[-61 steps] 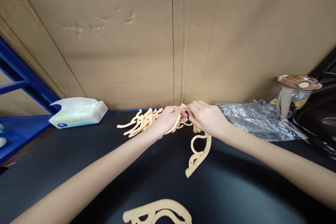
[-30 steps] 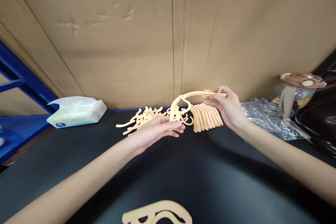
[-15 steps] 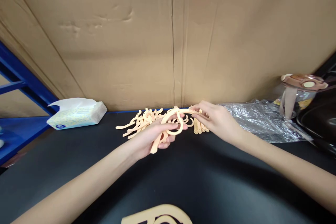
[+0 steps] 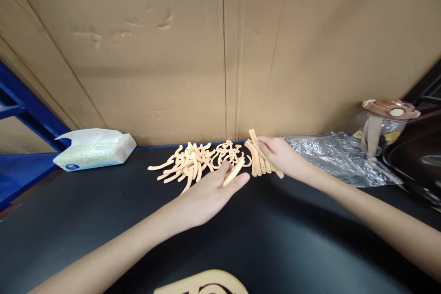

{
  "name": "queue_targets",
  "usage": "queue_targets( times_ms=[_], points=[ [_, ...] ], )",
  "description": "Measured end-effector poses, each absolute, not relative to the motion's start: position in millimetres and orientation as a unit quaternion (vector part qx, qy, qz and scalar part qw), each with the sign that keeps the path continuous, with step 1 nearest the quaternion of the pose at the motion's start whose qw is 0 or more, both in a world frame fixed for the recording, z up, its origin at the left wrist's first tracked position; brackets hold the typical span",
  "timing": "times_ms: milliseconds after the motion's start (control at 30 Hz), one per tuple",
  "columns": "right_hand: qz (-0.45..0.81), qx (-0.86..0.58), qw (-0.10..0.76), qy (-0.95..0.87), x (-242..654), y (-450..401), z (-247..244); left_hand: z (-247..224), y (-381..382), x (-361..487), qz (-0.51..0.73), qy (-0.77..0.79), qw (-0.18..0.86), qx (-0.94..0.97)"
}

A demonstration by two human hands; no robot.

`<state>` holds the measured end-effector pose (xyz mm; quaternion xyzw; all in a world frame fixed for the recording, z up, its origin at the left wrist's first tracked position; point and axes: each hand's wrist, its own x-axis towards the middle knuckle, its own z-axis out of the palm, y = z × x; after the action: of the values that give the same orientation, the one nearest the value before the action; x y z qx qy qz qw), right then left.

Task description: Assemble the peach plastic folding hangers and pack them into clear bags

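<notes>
My left hand (image 4: pixel 203 193) is turned palm inward and closed around a pale tan wooden piece (image 4: pixel 233 173), whose edge shows between thumb and fingers; the rest is hidden. Pinched in my right hand (image 4: pixel 277 154) is a pale wooden strip (image 4: pixel 253 135), slanting above a row of similar strips (image 4: pixel 257 165) on the black table. Small curved hooks and rings (image 4: pixel 225 149) lie between my hands. A heap of longer curved pieces (image 4: pixel 191 161) lies beyond my left hand. At the bottom edge, a flat wooden panel with cut-out curves (image 4: pixel 206 276) is partly in view.
A tissue pack (image 4: pixel 94 149) stands at the far left, near a blue metal frame (image 4: pixel 31 119). Crumpled clear plastic (image 4: pixel 327 156) and a bottle with a brown lid (image 4: pixel 389 121) sit at the right beside a glossy black object (image 4: pixel 416 161). Cardboard (image 4: pixel 155 55) walls the back.
Both hands held curved wooden pieces between them; now they are apart. My right hand holds a strip over the row, and my left has turned over, still gripping a piece.
</notes>
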<state>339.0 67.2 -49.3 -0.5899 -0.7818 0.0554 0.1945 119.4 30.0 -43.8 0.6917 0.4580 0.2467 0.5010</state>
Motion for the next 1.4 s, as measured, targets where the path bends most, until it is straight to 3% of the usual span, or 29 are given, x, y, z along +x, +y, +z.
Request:
queue_targets(
  times_ms=[167,467,600,667,767,933,1100,1267,1400],
  points=[
    [0.012,-0.658,0.167,-0.734,356.4,99.1,-59.4,-37.4,33.8,129.0,0.222,0.485,0.480,0.696],
    [0.009,-0.668,0.174,-0.724,351.8,98.1,-52.7,-23.1,57.7,143.2,0.278,0.439,0.584,0.624],
    [0.237,-0.507,0.281,-0.779,341.8,83.8,-32.2,-23.1,66.5,151.2,0.344,0.415,0.576,0.615],
    [0.290,-0.441,0.344,-0.777,336.4,76.1,-23.8,-22.0,70.0,155.6,0.362,0.401,0.573,0.617],
    [0.240,-0.440,0.402,-0.767,334.6,67.9,-14.6,-17.7,72.5,157.2,0.380,0.411,0.522,0.644],
    [0.211,-0.441,0.426,-0.761,345.1,62.4,-3.4,-6.9,71.9,145.9,0.369,0.427,0.414,0.714],
    [0.169,-0.475,0.388,-0.772,348.7,60.1,2.8,-4.8,69.8,138.2,0.325,0.417,0.387,0.755],
    [0.191,-0.455,0.364,-0.790,349.4,62.2,1.3,-7.2,73.0,135.6,0.313,0.401,0.423,0.750],
    [0.002,-0.459,0.285,-0.842,347.0,62.7,-6.8,-10.7,72.4,137.0,0.307,0.395,0.454,0.738]
  ],
)
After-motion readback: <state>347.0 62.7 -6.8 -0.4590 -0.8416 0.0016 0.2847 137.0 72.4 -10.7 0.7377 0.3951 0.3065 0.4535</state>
